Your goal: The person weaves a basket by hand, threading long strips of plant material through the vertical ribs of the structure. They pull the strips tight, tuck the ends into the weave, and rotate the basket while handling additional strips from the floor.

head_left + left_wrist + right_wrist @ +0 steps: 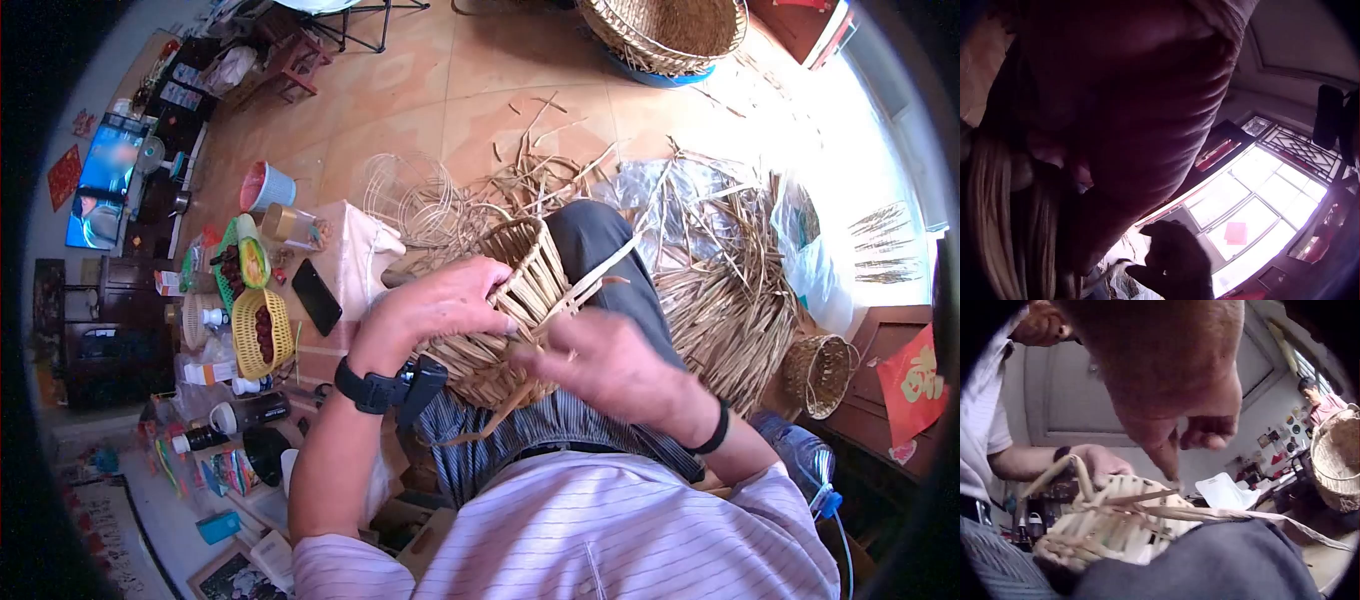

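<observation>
A woven basket (535, 285) of pale plant strips lies across the lap, its mouth facing away from the body. My left hand (450, 300) grips its side, fingers curled over the rim; in the left wrist view this hand (1141, 106) is dark and hides most of the weave (997, 219). Over the basket's right side, my right hand (610, 365) is blurred. Seen from the right wrist, the right hand (1172, 381) pinches a thin strip (1141, 497) between thumb and finger, just above the basket (1116, 534). A longer loose strip (1260, 517) trails across the knee.
Loose strips (730, 330) lie in a heap on the floor at right, beside clear plastic (650, 195). At left are a phone (317, 297), a yellow basket (262, 335) and a cup (267, 187). A large basket (665, 35) stands ahead. Another person (1322, 403) appears in the right wrist view.
</observation>
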Demonstrator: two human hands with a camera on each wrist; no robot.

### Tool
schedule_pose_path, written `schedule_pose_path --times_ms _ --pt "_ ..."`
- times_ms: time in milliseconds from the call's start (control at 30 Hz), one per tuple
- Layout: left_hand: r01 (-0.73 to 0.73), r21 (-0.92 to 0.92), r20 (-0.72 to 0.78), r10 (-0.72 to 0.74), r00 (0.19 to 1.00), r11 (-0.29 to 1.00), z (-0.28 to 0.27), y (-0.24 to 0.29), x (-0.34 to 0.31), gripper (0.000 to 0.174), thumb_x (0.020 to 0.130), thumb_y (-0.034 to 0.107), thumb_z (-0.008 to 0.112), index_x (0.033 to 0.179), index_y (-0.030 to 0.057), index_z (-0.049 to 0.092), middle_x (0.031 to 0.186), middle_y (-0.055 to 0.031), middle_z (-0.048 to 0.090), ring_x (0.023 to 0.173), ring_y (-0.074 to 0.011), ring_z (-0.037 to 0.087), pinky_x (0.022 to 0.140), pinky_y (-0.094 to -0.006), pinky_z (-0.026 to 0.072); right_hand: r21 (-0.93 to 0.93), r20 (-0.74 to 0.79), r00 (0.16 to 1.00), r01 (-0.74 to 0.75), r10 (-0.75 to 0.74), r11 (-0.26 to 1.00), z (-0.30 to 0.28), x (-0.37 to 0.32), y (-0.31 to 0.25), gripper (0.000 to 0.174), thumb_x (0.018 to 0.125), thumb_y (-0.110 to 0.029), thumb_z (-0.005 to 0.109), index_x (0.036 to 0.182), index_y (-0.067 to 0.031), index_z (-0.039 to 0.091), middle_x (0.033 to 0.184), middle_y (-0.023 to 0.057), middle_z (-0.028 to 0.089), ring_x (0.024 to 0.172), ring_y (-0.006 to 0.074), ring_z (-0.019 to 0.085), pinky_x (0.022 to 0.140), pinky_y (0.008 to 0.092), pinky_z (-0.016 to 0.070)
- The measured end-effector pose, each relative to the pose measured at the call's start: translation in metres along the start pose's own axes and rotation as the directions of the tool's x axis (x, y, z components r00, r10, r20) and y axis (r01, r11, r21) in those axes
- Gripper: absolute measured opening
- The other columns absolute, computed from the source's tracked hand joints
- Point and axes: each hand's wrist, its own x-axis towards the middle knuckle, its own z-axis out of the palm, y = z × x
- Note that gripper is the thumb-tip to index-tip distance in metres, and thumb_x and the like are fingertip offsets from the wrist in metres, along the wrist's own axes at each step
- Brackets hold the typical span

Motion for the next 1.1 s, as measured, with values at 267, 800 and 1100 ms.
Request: schedule_pose_path --times_ms 267,800,1100 --pt "0.018 0.009 0.01 -0.018 1.0 1.0 0.006 -0.009 -0.001 0.041 0.089 0.02 0.078 0.124 -0.0021 0.073 0.104 -0.0114 0.08 0.096 -0.0159 0.07 0.092 -0.0364 0.0561 0.892 0.41 0.773 -0.451 0.483 -0.035 0.038 -0.042 0.051 0.036 0.117 -0.035 0.061 0.107 -0.0031 0.075 0.076 -0.0035 0.061 0.061 0.0075 0.053 0.058 0.0267 0.0431" --pt "-0.02 -0.074 0.006 0.021 1.0 0.997 0.002 -0.016 -0.043 0.039 0.09 0.019 0.079 0.122 -0.0016 0.068 0.104 -0.0208 0.076 0.094 -0.0301 0.072 0.091 -0.0433 0.0549 0.985 0.106 0.631 0.042 0.769 -0.17 0.023 -0.1 0.09 0.03 0.116 -0.035 0.06 0.109 -0.0063 0.066 0.084 0.0018 0.063 0.073 0.0166 0.064 0.065 0.0283 0.0497" --pt "-0.098 0.135 -0.606 0.161 0.779 0.986 0.019 0.029 -0.049 0.042 0.083 0.006 0.089 0.121 0.0045 0.071 0.113 -0.0134 0.072 0.097 -0.0259 0.074 0.087 -0.0368 0.058 0.988 -0.095 0.608 0.156 0.789 -0.001 0.018 -0.164 0.087 0.035 0.111 -0.042 0.068 0.102 -0.008 0.065 0.103 0.0061 0.066 0.101 0.0219 0.066 0.082 0.0382 0.0552"
